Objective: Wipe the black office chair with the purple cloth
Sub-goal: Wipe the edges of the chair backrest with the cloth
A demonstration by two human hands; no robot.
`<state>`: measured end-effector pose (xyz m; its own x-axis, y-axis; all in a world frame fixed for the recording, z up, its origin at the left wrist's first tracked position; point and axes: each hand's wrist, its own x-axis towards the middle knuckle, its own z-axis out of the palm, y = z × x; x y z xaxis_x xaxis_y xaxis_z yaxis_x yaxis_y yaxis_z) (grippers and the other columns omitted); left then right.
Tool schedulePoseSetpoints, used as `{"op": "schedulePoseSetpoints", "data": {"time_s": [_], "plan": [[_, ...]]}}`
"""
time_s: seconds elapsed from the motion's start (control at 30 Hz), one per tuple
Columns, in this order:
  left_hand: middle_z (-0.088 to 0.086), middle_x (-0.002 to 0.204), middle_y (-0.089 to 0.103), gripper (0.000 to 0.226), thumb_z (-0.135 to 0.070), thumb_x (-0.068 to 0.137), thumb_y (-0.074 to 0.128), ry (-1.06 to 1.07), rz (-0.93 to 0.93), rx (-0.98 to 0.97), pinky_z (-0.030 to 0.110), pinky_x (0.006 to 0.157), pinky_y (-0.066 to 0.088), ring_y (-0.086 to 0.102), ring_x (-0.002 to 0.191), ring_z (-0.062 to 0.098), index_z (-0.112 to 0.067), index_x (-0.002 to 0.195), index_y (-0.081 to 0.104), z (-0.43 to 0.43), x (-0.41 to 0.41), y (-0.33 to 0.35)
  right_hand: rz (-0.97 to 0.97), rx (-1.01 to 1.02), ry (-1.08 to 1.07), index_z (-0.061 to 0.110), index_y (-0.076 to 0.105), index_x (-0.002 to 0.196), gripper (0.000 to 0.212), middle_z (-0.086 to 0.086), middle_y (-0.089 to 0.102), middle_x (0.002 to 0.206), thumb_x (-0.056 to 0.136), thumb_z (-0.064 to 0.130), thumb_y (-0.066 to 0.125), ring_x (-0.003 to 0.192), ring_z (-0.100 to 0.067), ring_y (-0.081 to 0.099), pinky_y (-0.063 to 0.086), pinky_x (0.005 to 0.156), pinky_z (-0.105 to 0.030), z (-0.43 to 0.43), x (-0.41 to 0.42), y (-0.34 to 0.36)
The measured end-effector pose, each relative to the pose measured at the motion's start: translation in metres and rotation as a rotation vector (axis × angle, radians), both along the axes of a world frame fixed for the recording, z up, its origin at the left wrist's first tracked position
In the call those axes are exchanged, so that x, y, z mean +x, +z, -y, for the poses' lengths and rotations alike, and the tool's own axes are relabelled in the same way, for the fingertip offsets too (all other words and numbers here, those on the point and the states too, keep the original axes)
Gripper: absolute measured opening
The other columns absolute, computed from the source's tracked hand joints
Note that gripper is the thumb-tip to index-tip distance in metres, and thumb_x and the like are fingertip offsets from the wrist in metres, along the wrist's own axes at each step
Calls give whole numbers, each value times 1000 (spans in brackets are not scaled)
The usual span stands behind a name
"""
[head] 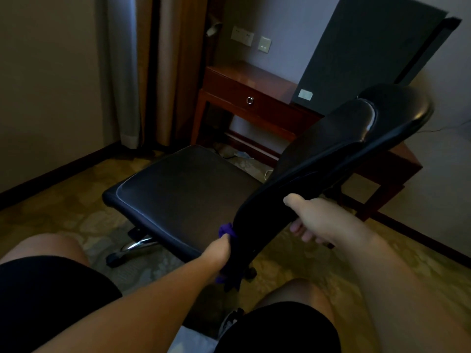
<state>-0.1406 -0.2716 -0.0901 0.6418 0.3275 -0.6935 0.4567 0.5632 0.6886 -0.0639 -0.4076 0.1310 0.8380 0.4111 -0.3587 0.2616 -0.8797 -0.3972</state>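
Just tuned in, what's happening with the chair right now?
A person sits facing the black chair. The left hand grips the purple cloth and presses it against the lower edge of the backrest, close to the seat. The right hand holds the backrest's side edge, thumb on top, apparently steadying it. A wooden desk stands behind the chair.

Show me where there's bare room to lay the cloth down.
The seat is bare, from its front edge to the tilted backrest. The carpet between the seat and the left wall is open too. Crowded: the backrest's lower edge, where the left hand holds the purple cloth and the right hand grips, and the littered floor under the desk.
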Motion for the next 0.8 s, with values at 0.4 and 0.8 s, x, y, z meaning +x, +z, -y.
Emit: {"op": "schedulePoseSetpoints", "data": {"time_s": [0.4, 0.8], "plan": [[10, 108, 73, 23, -35, 92, 58, 141, 390, 62, 51, 96, 48, 70, 100, 28, -24, 107, 70, -9, -2, 72, 31, 26, 11, 9, 65, 119, 60, -3, 66, 85, 102, 57, 33, 75, -14, 59, 37, 57, -27, -1, -4, 1], [8, 114, 70, 29, -33, 96, 56, -1, 192, 19, 49, 102, 47, 67, 105, 26, -24, 123, 61, 2, -18, 19, 61, 4, 45, 11, 69, 102, 60, -1, 65, 79, 101, 58, 32, 73, -17, 58, 38, 61, -31, -3, -10, 3]]}}
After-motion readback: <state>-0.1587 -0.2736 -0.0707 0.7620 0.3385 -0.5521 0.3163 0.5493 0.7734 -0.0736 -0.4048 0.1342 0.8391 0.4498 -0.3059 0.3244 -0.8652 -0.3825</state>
